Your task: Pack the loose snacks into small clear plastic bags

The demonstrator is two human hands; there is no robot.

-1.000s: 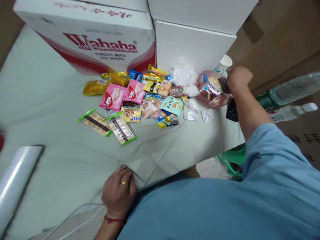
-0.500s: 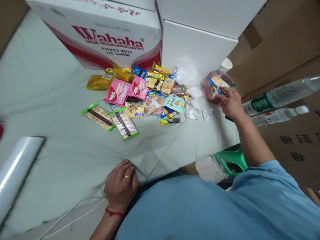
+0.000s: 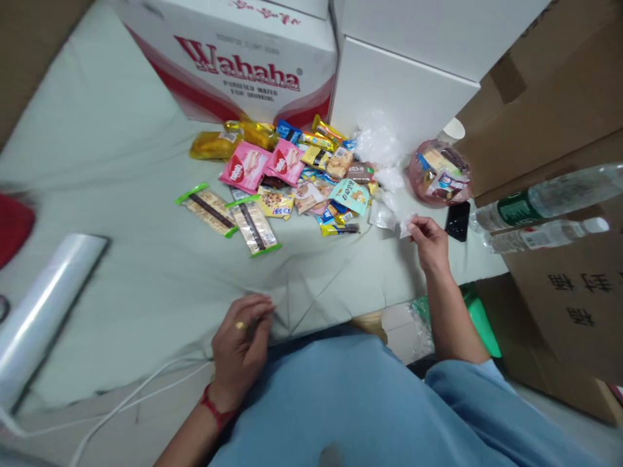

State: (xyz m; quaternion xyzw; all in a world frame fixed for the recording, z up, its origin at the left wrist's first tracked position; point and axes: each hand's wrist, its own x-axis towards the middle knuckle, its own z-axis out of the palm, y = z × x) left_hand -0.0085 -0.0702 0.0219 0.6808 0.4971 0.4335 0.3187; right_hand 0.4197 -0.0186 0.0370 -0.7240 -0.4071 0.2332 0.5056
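My right hand [image 3: 428,243] pinches the edge of a small clear plastic packet [image 3: 405,227] at the right end of the snack pile. Beside that packet lie other clear plastic packets [image 3: 382,216] and a crumpled clear plastic bag [image 3: 377,143]. Behind my right hand, a round pink container [image 3: 416,181] holds several wrapped snacks. My left hand [image 3: 241,334] rests by the near table edge, fingers loosely stretched and holding nothing. Closest to it are two green-ended cracker packs [image 3: 254,224]. Farther back lie two pink wafer packs [image 3: 246,167] among several other wrapped snacks.
A Wahaha water carton [image 3: 248,71] and a white box [image 3: 399,91] stand along the back. To the right are a black phone [image 3: 457,221], two plastic bottles [image 3: 549,194] and a paper cup [image 3: 452,130]. A shiny plastic roll [image 3: 53,311] lies at the left.
My right hand has left the pink container and come down toward me to the small clear packet. A wrapped snack now shows at the container's front. My left hand's fingers have straightened.
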